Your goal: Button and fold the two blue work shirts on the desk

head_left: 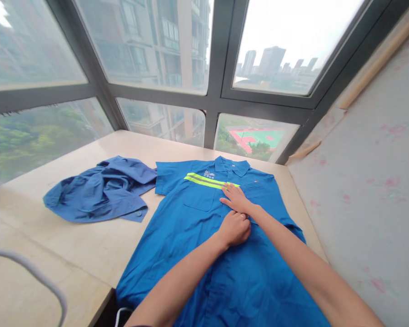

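A blue short-sleeved work shirt [191, 231] lies spread front up, its collar toward the window. A yellow-green reflective stripe [204, 180] and a white printed logo cross its chest. My right hand [236, 198] rests flat on the chest at the stripe's end, fingers spread. Just below it, my left hand [235, 228] is closed at the shirt's front, with the fingers curled into the cloth and their tips hidden. A ring shows on one left finger. Both forearms reach over the lower part of the shirt, which has loose wrinkles.
A crumpled blue garment [102, 190] lies left of the shirt, touching its sleeve. Both are on a pale windowsill ledge [88, 245]. A grey-white curved tube [37, 274] is at lower left. Dark-framed windows stand behind, and a flowered wall [371, 181] bounds the right.
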`<state>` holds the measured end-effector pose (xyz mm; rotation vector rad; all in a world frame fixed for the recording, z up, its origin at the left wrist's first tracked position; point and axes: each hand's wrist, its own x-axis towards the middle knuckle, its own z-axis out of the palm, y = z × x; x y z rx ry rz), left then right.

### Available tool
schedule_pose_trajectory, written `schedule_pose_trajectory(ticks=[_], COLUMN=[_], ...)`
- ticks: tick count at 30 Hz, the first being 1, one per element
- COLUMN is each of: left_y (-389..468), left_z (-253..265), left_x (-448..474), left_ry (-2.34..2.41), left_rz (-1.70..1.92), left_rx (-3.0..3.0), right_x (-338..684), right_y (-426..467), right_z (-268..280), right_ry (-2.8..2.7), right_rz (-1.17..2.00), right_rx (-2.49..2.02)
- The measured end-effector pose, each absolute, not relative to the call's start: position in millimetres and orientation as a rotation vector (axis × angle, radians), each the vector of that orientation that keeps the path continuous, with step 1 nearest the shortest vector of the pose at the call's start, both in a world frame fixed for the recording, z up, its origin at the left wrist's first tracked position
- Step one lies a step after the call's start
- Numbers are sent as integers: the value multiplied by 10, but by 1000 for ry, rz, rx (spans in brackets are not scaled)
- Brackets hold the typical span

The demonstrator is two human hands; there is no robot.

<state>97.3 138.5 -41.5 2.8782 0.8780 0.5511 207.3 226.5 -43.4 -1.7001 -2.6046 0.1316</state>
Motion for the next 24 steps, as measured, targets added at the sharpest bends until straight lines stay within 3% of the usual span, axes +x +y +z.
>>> schedule_pose_trajectory(ticks=[6, 14, 16, 21, 24], left_y=[1397, 1500, 1473, 1406, 1388], left_z=[-265, -333, -401, -546, -563], left_x=[60, -697, -725, -714, -706], left_ry=[1390, 2167, 2187, 2124, 2094], left_rz=[626, 507, 510, 648, 700], left_rx=[2635, 2289, 2260, 2243, 2214], right_x=[2170, 1538, 1147, 55, -462], right_y=[2244, 2506, 2633, 2927, 3028], right_z=[-573, -57, 63, 231, 251], right_ry=[-2599, -2519, -2427, -2238, -2239], right_rz=[29, 56, 139, 691, 740], right_rx=[-1651, -1805, -1769, -1728, -1793])
